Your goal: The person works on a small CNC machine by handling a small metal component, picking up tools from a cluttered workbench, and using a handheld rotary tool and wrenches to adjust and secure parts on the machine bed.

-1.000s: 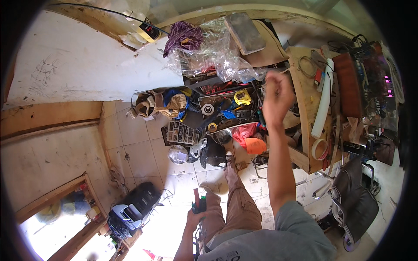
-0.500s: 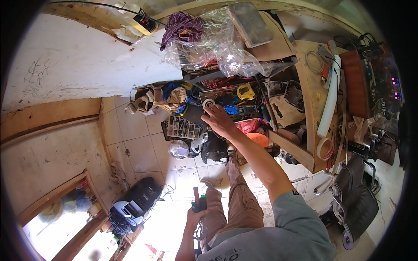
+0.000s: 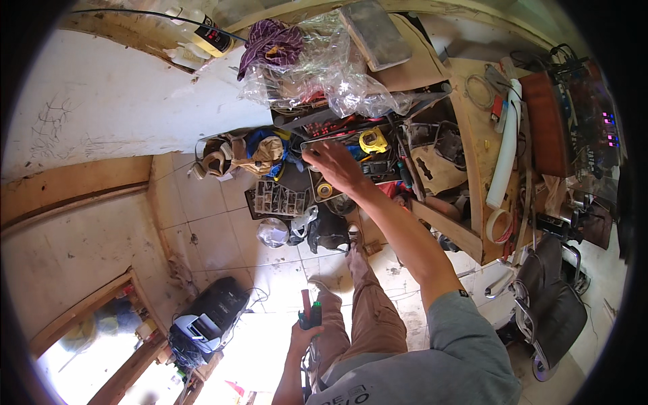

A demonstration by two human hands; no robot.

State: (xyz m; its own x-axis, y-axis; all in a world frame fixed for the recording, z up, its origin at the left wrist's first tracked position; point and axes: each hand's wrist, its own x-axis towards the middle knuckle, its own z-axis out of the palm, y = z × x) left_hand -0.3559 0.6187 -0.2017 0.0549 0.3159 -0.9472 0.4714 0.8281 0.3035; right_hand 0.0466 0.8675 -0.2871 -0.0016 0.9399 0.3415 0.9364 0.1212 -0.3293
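Observation:
My right hand [image 3: 335,167] reaches over a tray of tools [image 3: 309,144] low in front of me. Its fingers are bent downward and close together; anything between them is hidden. A yellow roll of tape [image 3: 325,190] lies just below this hand, near the tray's edge. To the right of the hand, a yellow tape-measure-like tool [image 3: 372,140] rests among dark hand tools. Beside my left leg, my left hand [image 3: 306,335] is closed around a green-and-black tool [image 3: 310,316] with a reddish-brown strip sticking up; its exact kind is unclear.
A divided parts box [image 3: 279,198] and a black bag [image 3: 329,231] sit on the tiled floor near my feet. A wooden workbench [image 3: 478,162] stands at the right, by a dark chair [image 3: 553,304]. Clear plastic sheeting [image 3: 344,74] covers the bench ahead.
My right hand has moved up and slightly left over the tray. The pale ring by its fingers is out of sight, and the yellow tape roll now shows. My left hand keeps its hold.

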